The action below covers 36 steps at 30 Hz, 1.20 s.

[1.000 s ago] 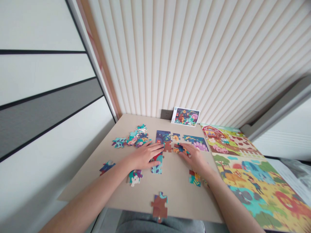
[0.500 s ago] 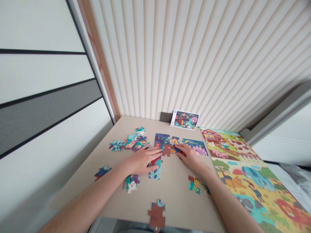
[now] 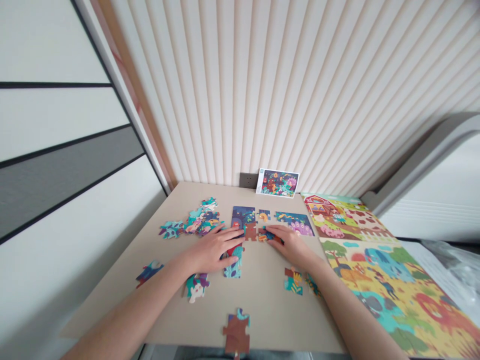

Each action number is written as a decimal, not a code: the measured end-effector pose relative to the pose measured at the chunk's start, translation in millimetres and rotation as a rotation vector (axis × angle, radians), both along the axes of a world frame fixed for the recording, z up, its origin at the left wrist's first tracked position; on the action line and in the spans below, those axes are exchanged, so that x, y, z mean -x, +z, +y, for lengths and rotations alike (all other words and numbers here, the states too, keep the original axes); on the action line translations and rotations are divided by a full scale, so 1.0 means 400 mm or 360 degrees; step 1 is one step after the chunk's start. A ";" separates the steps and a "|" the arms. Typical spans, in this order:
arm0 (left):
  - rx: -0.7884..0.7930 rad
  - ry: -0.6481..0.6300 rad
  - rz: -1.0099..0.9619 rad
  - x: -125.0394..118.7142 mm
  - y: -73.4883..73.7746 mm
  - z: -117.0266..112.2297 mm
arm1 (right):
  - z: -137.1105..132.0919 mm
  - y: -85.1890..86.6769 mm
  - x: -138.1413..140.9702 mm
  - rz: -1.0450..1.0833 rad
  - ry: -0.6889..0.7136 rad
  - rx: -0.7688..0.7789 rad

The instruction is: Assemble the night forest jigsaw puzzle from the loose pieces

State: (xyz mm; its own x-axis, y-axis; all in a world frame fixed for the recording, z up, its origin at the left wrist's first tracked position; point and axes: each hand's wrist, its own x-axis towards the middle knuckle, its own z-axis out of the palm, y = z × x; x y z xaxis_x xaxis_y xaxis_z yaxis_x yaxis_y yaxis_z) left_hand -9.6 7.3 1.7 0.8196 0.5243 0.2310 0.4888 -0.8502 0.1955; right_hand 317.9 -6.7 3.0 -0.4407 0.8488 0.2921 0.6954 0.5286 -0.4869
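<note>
My left hand [image 3: 216, 248] lies flat with its fingers spread over a joined block of puzzle pieces [image 3: 243, 215], dark blue at the top and red and teal lower down [image 3: 233, 267]. A brown piece [image 3: 250, 231] is fitted at that block's right side, by my left fingertips. My right hand [image 3: 290, 244] has its thumb and fingers closed around a dark puzzle piece with orange [image 3: 265, 235], partly hidden under the fingers. Just beyond it lies a small blue piece with a yellow-orange shape [image 3: 264, 215], apart from it. A joined purple-flower section [image 3: 295, 223] sits beyond my right hand.
Loose pieces are heaped at the left [image 3: 202, 220]. Others lie near my forearms [image 3: 197, 287] [image 3: 293, 281], and a brown piece [image 3: 237, 331] lies at the table's front edge. A picture card [image 3: 278, 183] leans on the ribbed wall. Finished-looking animal puzzles [image 3: 390, 285] lie at the right.
The view has turned slightly, shifting everything left. My right hand has drawn its piece a little nearer me, leaving a gap below the yellow-orange piece. My left hand stays on the block.
</note>
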 end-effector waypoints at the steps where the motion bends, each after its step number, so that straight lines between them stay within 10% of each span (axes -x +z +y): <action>1: 0.0006 0.0001 0.0004 0.000 0.001 0.000 | 0.000 0.001 -0.003 -0.0010 0.0003 0.0002; 36: 0.0158 0.0023 0.0110 -0.002 0.013 -0.003 | -0.019 -0.017 0.014 0.0059 0.0085 0.0005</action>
State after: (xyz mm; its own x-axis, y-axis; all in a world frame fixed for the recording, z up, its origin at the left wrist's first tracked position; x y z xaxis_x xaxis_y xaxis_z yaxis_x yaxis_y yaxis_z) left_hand -8.8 6.1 7.0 0.8239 0.5537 0.1205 0.5162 -0.8211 0.2435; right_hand 312.3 -14.2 -3.7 -0.4745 0.8252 0.3066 0.6473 0.5631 -0.5137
